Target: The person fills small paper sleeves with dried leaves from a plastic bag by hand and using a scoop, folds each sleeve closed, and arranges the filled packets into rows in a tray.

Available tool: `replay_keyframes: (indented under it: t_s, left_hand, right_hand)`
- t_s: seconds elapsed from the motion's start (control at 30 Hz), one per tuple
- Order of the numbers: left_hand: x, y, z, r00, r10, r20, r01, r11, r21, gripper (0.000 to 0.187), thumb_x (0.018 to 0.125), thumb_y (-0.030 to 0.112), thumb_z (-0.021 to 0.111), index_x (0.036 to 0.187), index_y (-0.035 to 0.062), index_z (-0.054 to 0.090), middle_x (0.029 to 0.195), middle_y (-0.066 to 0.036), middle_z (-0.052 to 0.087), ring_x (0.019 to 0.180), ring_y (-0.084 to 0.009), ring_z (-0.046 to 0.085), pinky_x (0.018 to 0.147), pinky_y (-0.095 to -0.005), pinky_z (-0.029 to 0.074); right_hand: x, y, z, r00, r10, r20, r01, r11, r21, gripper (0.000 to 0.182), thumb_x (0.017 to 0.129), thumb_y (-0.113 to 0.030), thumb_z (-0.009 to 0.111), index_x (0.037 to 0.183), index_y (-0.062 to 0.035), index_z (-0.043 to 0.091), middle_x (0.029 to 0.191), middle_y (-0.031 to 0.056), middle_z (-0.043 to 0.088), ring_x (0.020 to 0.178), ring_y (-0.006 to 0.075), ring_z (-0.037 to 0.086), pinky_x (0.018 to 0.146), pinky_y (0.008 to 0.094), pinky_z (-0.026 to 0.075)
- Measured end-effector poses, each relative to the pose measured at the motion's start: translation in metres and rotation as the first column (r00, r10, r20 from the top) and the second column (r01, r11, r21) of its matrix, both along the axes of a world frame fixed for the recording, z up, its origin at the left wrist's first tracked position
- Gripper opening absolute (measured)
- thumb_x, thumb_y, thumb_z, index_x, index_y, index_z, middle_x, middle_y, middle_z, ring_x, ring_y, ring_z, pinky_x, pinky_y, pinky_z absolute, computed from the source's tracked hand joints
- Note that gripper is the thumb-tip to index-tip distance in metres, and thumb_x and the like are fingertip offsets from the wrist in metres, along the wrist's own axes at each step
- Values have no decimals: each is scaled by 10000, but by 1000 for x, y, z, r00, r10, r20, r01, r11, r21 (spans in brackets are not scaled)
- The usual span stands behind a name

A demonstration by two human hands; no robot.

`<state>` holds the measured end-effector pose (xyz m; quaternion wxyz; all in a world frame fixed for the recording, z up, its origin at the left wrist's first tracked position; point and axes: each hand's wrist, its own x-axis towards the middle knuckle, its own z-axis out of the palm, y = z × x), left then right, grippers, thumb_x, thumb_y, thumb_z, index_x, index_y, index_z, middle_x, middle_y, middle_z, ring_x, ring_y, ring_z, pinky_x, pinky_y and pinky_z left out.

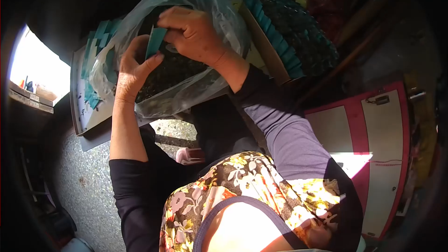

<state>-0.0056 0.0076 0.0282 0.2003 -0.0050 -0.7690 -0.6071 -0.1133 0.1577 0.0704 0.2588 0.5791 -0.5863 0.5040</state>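
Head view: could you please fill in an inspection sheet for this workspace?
Surface: speckled stone floor; flat board under the work.
Job's things: clear plastic bag of dark pieces; teal strip.
Clutter: teal-edged stack to the right; more teal strips to the left.
Grippers: left hand and right hand both pinch the teal strip.
Cables: nothing seen.
Surroundings: red-framed white panel; bright opening.

Both hands raised, left hand (133,67) cupped, right hand (193,35) pinching.
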Motion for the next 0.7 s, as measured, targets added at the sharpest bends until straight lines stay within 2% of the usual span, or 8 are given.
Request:
replay_keyframes:
  t_s: [0.03,0.1,0.17,0.23,0.3,0.33,0.4,0.7]
  left_hand:
    - [-2,-2,-3,1000,-4,-1,4,1000,1,533,736,262,770,1155,14,553,969,-47,609,908,-133,558,853,-274,432]
    - [-4,-8,-12,993,112,-24,-111,992,64,538,732,265,773,1156,14,556,985,-46,612,906,-130,559,851,-274,434]
    - [-3,-15,-13,987,159,-21,-157,985,67,548,722,250,782,1159,11,553,998,-47,613,912,-130,560,851,-273,435]
    - [-3,-19,-15,977,211,-36,-207,974,97,559,708,245,790,1155,7,553,1004,-62,616,926,-144,562,862,-279,433]
    - [-4,-21,-19,975,221,-34,-219,973,69,564,705,247,791,1155,6,552,1006,-70,617,936,-153,565,868,-282,431]
    - [-3,-22,-20,974,224,-33,-223,974,39,569,702,249,793,1155,4,551,1008,-78,617,946,-162,567,875,-285,430]
    - [-1,-20,-19,971,232,-60,-231,973,26,579,697,255,793,1159,5,549,1019,-92,617,965,-173,569,882,-293,429]
    - [6,-26,-17,968,249,14,-247,965,-85,590,686,306,794,1137,4,563,991,-111,627,932,-180,576,861,-304,440]
  right_hand:
    - [-3,2,0,1000,-4,-1,4,1000,1,148,700,32,655,837,-26,653,803,89,625,688,223,622,605,275,485]
    - [-8,9,-3,939,-58,340,71,997,-27,249,691,71,631,911,-40,668,875,102,635,723,235,633,631,272,501]
    - [-18,13,-15,923,-151,355,130,988,84,211,724,5,616,919,-57,670,918,113,638,760,275,640,664,332,511]
    - [-30,16,-38,918,-396,13,305,729,613,161,754,-95,605,897,-73,677,949,132,643,789,316,638,697,396,509]
    - [-39,17,-60,874,-464,-141,389,497,776,151,769,-156,587,859,-72,674,932,152,643,813,339,635,708,435,501]
    - [-37,20,-65,846,-469,-253,478,458,749,120,755,-121,594,829,-64,669,860,143,650,807,339,639,694,440,499]
    - [-38,21,-73,850,-466,-247,444,381,811,91,743,-88,594,798,-57,660,793,138,651,789,343,644,683,452,499]
    - [-42,20,-83,859,-497,-121,375,452,809,101,751,-121,568,775,-93,662,748,120,657,762,333,642,669,458,492]
